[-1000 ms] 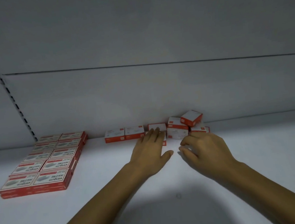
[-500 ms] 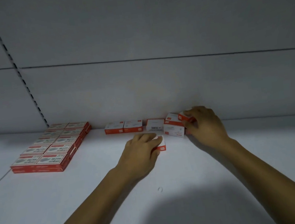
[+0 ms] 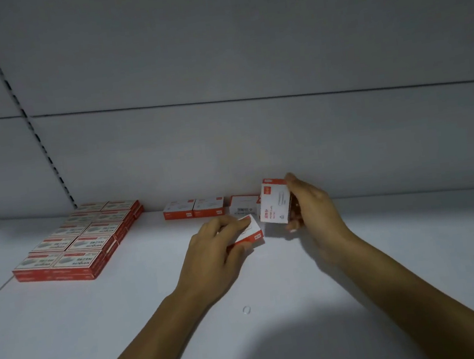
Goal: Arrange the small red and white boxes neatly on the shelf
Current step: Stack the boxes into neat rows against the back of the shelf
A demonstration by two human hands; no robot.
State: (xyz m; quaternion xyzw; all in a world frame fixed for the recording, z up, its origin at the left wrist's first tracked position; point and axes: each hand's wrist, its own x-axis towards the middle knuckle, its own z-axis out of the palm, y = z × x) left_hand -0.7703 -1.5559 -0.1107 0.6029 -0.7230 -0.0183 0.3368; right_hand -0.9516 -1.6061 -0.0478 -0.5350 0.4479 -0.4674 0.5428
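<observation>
My right hand (image 3: 310, 209) grips a small red and white box (image 3: 274, 202), held on end just above the white shelf (image 3: 155, 306), its printed face turned to the left. My left hand (image 3: 217, 249) pinches another small box (image 3: 250, 232), tilted and low over the shelf. Two small boxes (image 3: 193, 208) lie side by side against the back wall. To their right a white-faced box with a barcode (image 3: 244, 204) lies flat. Any boxes behind my right hand are hidden.
A block of larger red and white boxes (image 3: 77, 243), stacked in two rows, fills the shelf's left part. A small clear ring (image 3: 246, 310) lies on the shelf near my forearms. A slotted upright (image 3: 19, 106) runs up the grey back wall.
My right hand has lifted a box off the small pile at the back and turned it on end. My left hand has closed on a box and raised its edge.
</observation>
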